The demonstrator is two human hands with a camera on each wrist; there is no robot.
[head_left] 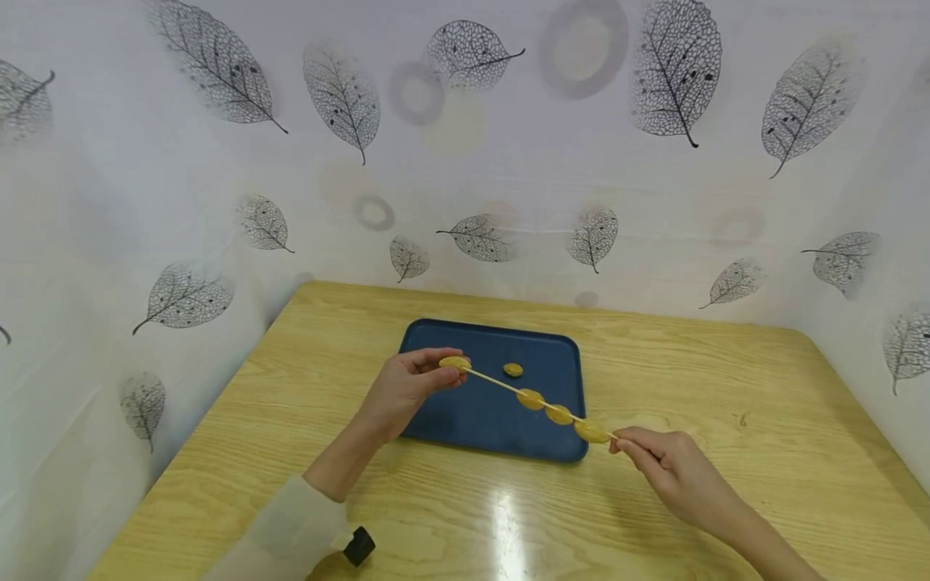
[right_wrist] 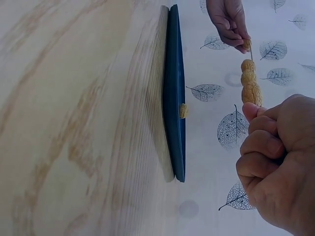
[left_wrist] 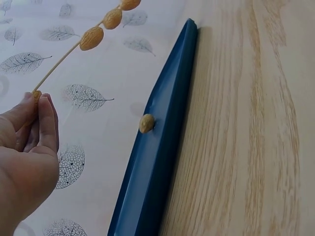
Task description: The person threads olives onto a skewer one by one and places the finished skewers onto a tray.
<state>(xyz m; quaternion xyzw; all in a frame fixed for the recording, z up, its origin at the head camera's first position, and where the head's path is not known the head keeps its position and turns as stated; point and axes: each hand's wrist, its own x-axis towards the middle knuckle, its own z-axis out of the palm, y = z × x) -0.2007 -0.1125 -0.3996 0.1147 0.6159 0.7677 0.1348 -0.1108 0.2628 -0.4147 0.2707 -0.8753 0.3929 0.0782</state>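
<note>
My left hand (head_left: 395, 394) pinches a wrinkled yellow date-like fruit (head_left: 454, 364) at the far end of a thin wooden skewer (head_left: 492, 380). The skewer's tip sits in or against that fruit. Three more such fruits are threaded farther along: one fruit (head_left: 530, 399) and its neighbour (head_left: 559, 414) near the middle, and a larger fruit (head_left: 592, 432) by my right hand (head_left: 676, 472). That hand grips the skewer's near end between thumb and fingers, its other fingers curled in the right wrist view. The skewer slants over the tray, lower toward the right.
Below the skewer lies a dark blue rectangular tray (head_left: 465, 424) with a raised rim. On it rests a single loose fruit (head_left: 513, 369). The tray stands on a light wood table (head_left: 726, 387), backed and flanked by a leaf-printed cloth (head_left: 545, 161).
</note>
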